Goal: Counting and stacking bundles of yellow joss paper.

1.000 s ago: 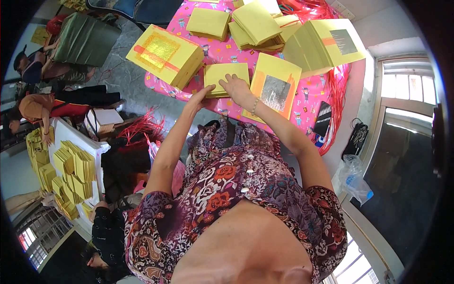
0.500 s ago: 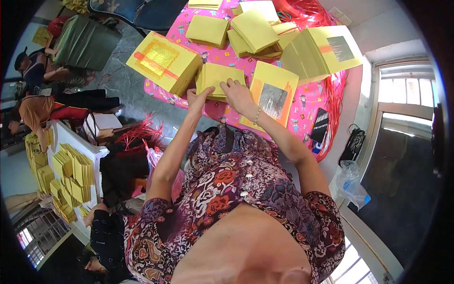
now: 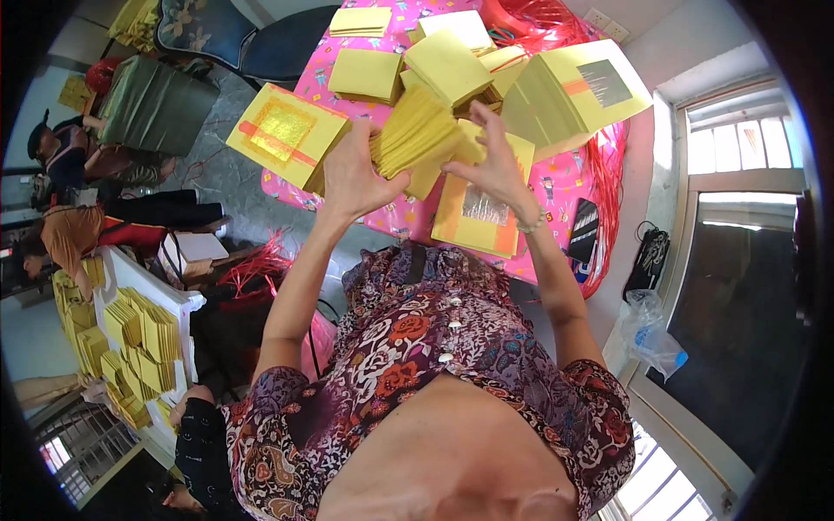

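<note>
In the head view, you hold a thick bundle of yellow paper sheets [image 3: 423, 139] up between both hands, lifted above the counter [image 3: 556, 187] with its pink patterned cover. Your left hand [image 3: 354, 174] is clasped around the bundle's left side, fingers curled over its edge. Your right hand [image 3: 495, 161] grips the right side, fingers spread over the sheets, a bracelet at the wrist.

Just left of your left hand lies a stack of yellow sheets with a gold foil square and an orange stripe [image 3: 285, 135]. Below your right hand lies another stack with a silver foil square [image 3: 480, 208]. Further stacks of plain yellow paper [image 3: 365, 74] lie farther back on the counter, and a large fanned stack [image 3: 569, 91] sits at the right. Red string [image 3: 608, 165] hangs along the counter's right edge, beside a dark phone [image 3: 582, 230].

At the far left, other people sit by a white table loaded with yellow bundles [image 3: 143, 334].
</note>
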Demonstrator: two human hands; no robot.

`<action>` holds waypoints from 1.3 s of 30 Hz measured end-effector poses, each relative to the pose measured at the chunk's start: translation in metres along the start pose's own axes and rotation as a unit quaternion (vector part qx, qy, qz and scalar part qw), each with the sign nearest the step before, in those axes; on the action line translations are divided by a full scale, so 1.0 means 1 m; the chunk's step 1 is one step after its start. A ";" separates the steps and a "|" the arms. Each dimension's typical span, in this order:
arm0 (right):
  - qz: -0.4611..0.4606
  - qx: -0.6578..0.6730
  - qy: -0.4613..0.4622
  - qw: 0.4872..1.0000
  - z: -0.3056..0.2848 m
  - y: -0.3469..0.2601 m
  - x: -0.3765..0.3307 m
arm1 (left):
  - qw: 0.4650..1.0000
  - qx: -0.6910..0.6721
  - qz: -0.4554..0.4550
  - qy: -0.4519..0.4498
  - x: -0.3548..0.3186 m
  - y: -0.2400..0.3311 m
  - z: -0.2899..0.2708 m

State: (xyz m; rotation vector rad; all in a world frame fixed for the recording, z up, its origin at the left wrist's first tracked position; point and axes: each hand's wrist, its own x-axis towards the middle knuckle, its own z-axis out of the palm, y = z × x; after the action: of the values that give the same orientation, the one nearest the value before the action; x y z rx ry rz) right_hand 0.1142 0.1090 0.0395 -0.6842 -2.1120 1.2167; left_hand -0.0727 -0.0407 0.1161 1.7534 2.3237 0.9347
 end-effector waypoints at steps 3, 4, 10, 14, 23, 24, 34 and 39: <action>-0.059 0.031 0.008 0.998 -0.028 -0.004 0.000 | 0.993 0.008 0.116 -0.039 0.022 0.024 -0.020; -0.060 0.028 0.003 0.998 -0.038 -0.006 -0.001 | 0.991 0.006 0.123 -0.042 0.029 0.032 -0.023; -0.062 0.126 -0.023 0.990 -0.063 -0.006 -0.013 | 0.960 0.043 0.265 -0.080 0.060 0.070 -0.035; 0.039 -0.071 0.015 0.997 -0.085 0.015 -0.057 | 0.971 0.057 0.222 -0.069 0.066 0.069 -0.041; 0.310 0.277 0.094 0.905 -0.013 0.126 -0.157 | 0.995 -0.033 0.094 -0.005 0.070 0.045 -0.043; 0.332 0.306 0.080 0.889 -0.011 0.108 -0.147 | 0.995 -0.041 0.090 0.009 0.069 0.042 -0.041; 0.183 0.214 0.198 0.939 -0.032 0.062 -0.125 | 0.977 -0.061 0.147 -0.140 0.061 0.063 -0.018; -0.006 0.137 0.107 0.985 -0.063 -0.020 -0.091 | 0.947 -0.078 0.242 -0.196 0.061 0.072 0.003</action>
State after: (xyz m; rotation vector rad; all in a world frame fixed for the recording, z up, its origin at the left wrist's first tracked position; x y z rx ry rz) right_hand 0.2191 0.0740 0.0608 -0.6446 -1.7306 1.3305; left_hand -0.0315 0.0266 0.1681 2.2375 1.5671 0.7053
